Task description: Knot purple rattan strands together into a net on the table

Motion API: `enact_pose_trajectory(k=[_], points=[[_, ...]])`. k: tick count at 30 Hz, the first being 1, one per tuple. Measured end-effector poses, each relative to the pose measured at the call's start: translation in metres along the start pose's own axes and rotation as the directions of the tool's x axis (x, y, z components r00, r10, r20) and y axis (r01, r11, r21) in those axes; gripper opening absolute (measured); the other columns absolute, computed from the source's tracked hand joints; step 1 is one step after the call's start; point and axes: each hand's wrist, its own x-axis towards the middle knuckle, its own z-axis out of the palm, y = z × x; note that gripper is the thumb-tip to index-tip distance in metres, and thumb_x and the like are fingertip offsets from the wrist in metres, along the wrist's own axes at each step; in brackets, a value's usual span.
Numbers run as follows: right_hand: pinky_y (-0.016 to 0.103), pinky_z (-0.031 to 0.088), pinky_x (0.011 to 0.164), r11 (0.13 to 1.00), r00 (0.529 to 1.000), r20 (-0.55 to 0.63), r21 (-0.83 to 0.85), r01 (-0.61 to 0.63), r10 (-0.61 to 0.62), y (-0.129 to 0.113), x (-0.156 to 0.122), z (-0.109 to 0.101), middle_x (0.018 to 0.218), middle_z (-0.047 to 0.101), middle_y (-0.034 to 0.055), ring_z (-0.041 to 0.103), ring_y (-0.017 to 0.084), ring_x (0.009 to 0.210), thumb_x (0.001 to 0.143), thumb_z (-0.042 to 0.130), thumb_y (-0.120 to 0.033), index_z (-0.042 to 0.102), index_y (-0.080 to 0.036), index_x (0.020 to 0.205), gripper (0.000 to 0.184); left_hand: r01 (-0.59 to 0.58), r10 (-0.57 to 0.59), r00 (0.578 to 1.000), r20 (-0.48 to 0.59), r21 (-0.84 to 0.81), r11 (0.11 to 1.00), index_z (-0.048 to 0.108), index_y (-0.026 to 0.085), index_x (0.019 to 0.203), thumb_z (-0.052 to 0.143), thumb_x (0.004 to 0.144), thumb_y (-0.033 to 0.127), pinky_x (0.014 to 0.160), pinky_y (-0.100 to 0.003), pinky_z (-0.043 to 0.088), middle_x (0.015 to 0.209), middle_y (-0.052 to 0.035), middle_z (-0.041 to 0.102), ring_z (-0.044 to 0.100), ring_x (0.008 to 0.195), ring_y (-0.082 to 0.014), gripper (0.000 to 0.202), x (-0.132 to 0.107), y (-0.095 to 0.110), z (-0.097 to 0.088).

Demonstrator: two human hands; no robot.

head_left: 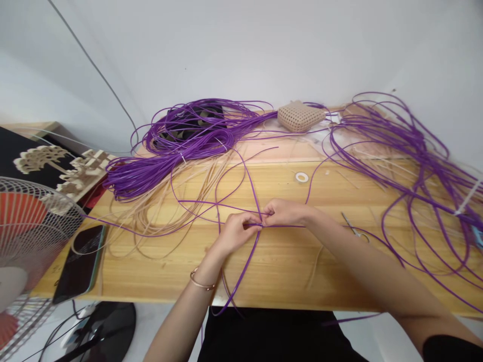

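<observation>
Wooden table: front edge runs just before the person's lap; room between hands and edge, crossed by strands. Purple tangle, right, cut off by frame; clear plastic under its near-left loops, contents hard to make out. Purple bundle, left, half covering a dark object, unreadable. Fan cut off at left. Phone near table's left end. Left hand: thumb and forefinger pinched on crossed purple strands, mid-table. Right hand: fingertips closed on same crossing, exact grip hidden. Woven beige piece at back; interior unseen. Scissors beside right forearm, handles indistinct. White ring beyond right hand.
</observation>
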Motion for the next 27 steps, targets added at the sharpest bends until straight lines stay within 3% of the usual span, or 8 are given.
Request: enact_pose_trajectory(k=[10,16,20,24,27], points=[[0.02,0.02,0.051,0.999,0.999,-0.019,-0.029,-0.033,0.033,0.007,0.001,-0.004,0.054,0.033,-0.0053,0.028,0.006,0.053,0.066,0.054,-0.033,0.052,-0.013,0.06,0.021,0.01,-0.01,0.999,0.047,-0.004,1.0,0.065,0.014,0.082,0.062,0.074,0.015,0.07,-0.025,0.05,0.081,-0.0046,0.071,0.064,0.074,-0.0148,0.008,0.0,0.001,-0.001],[0.02,0.031,0.058,0.994,0.991,-0.13,0.099,0.038,-0.025,0.006,-0.018,-0.007,0.068,0.054,-0.0016,0.043,0.008,0.062,0.067,0.061,-0.034,0.063,-0.012,0.077,0.024,-0.027,0.023,0.999,0.042,0.097,0.995,0.063,0.016,0.088,0.055,0.079,0.016,0.078,-0.028,0.047,0.088,-0.0055,0.069,0.063,0.085,-0.0175,0.013,0.0,0.011,-0.006],[0.019,0.023,0.048,0.966,0.951,-0.271,0.244,-0.084,0.151,0.006,-0.012,-0.014,0.051,0.04,-0.0048,0.032,0.006,0.047,0.076,0.053,-0.03,0.06,-0.012,0.071,0.02,0.003,-0.019,0.996,0.086,0.173,0.985,0.063,0.017,0.088,0.052,0.079,0.017,0.075,-0.027,0.046,0.084,-0.0047,0.068,0.061,0.08,-0.0175,0.014,0.0,0.018,-0.006],[0.02,0.016,0.039,0.935,0.943,-0.229,0.316,-0.163,0.241,0.003,0.009,-0.024,0.048,0.041,-0.0043,0.026,0.005,0.036,0.087,0.039,-0.037,0.058,-0.013,0.078,0.032,-0.003,-0.026,0.989,0.145,0.194,0.981,0.063,0.017,0.087,0.052,0.077,0.015,0.075,-0.027,0.044,0.083,-0.0036,0.067,0.06,0.079,-0.0169,0.015,0.001,0.02,-0.002],[0.019,0.013,0.037,0.912,0.943,-0.196,0.365,-0.186,0.27,-0.001,0.024,-0.029,0.048,0.041,-0.0057,0.023,0.004,0.033,0.087,0.041,-0.04,0.054,-0.014,0.078,0.03,-0.02,-0.021,0.983,0.184,0.218,0.976,0.063,0.018,0.087,0.051,0.076,0.014,0.075,-0.027,0.043,0.083,-0.003,0.067,0.059,0.079,-0.0169,0.017,0.003,0.022,0.0]])
